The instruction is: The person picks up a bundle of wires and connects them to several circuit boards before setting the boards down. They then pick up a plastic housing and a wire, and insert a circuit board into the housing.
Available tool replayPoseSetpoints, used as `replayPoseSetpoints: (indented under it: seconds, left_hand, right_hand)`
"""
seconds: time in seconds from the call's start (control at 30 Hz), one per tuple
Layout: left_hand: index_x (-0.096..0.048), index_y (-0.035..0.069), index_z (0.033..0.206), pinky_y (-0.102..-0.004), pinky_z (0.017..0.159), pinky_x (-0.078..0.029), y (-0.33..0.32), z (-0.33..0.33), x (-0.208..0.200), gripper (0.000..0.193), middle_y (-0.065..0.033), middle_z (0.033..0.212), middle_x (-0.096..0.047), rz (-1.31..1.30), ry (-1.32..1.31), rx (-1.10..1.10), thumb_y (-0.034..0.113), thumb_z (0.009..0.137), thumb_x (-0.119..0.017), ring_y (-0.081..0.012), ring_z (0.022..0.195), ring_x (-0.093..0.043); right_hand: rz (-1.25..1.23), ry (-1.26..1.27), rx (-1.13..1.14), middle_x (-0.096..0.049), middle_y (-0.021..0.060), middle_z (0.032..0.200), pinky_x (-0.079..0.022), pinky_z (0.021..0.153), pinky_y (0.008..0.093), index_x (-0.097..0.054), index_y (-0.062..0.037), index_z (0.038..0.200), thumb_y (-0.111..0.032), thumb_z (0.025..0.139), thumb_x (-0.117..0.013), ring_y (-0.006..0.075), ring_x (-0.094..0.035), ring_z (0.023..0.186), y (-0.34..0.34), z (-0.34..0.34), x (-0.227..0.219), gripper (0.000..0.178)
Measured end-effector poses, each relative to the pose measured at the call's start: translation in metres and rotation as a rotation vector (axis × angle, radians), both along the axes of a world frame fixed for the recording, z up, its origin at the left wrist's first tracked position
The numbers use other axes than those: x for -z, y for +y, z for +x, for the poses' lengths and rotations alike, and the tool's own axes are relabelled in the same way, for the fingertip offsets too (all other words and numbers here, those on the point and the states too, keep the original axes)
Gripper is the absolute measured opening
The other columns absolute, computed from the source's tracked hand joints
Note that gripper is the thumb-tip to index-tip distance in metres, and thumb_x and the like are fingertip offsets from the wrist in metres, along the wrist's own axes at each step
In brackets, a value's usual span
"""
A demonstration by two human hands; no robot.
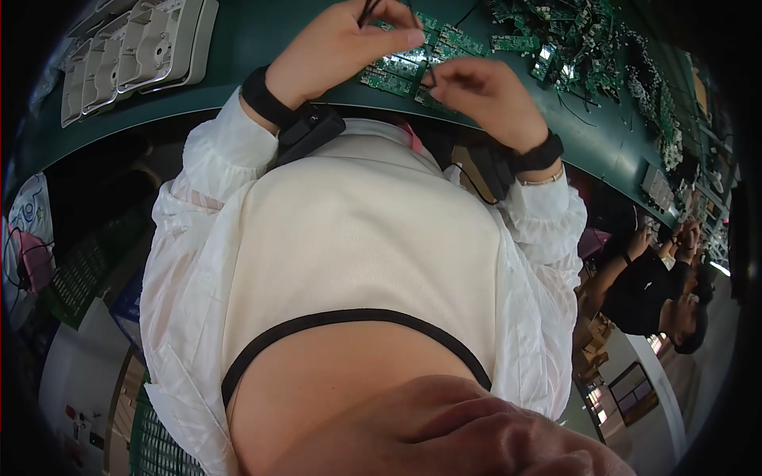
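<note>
Honestly, the fiddly bit looks like handling those thin black strands over the green rectangular circuit boards (386, 82), which lie grouped by the desk's near edge, around its middle, right under both hands. Right hand (494, 95) has thumb and forefinger drawn together, apparently clamped on a short dark strand (433, 77) just above the boards. Left hand (332, 49) is curled with a thin black wire (365, 12) at its fingers, but the top of the frame cuts it off, so I can't tell if they're pinched tight or loose. My take: grip close to the wire's end, rest the heel of the hand so the tip doesn't wander, and don't lean on the components. As for room, the green-topped desk (262, 40) has a nice bare patch between the left wrist and the pale grey moulded plastic housings (135, 59) in the far-left area, so swing that way if you need slack. Right side's tighter: a tangled heap of green boards and wires (591, 47) sits toward the far edge, with strands trailing nearward, so I'd keep that elbow low along the bare strip by the near edge.
</note>
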State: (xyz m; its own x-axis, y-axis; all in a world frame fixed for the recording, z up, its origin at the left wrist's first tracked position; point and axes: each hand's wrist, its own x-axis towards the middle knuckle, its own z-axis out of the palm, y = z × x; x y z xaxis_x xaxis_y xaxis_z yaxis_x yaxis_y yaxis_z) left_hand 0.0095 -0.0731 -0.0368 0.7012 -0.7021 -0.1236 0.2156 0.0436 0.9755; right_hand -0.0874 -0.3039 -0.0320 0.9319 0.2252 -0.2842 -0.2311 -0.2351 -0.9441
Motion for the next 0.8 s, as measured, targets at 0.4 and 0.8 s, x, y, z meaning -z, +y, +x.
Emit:
replayPoseSetpoints:
  seconds: [0.4,0.8]
  left_hand:
    - [-0.059,-0.003,0.121,-0.0219,0.062,-0.04,0.003,0.031,0.06,0.029,-0.0056,0.105,-0.059,-0.683,0.589,0.413,0.018,0.108,-0.044,-0.0082,0.072,-0.045]
    - [-0.055,-0.006,0.136,-0.0311,0.094,-0.053,0.002,0.02,0.076,0.04,-0.0138,0.129,-0.063,-0.584,0.512,0.345,0.022,0.11,-0.044,-0.0191,0.108,-0.063]
  right_hand:
    - [-0.651,-0.484,0.17,-0.076,0.0064,0.096,-0.057,0.076,0.0277,-0.072,-0.0031,0.101,-0.001,0.091,-0.071,0.0159,-0.072,0.084,-0.013,0.02,0.02,0.01]
    - [-0.885,-0.591,-0.033,-0.072,0.012,0.091,-0.056,0.069,0.0363,-0.071,-0.005,0.096,-0.002,0.084,-0.071,0.0313,-0.071,0.08,-0.012,0.04,0.019,0.012]
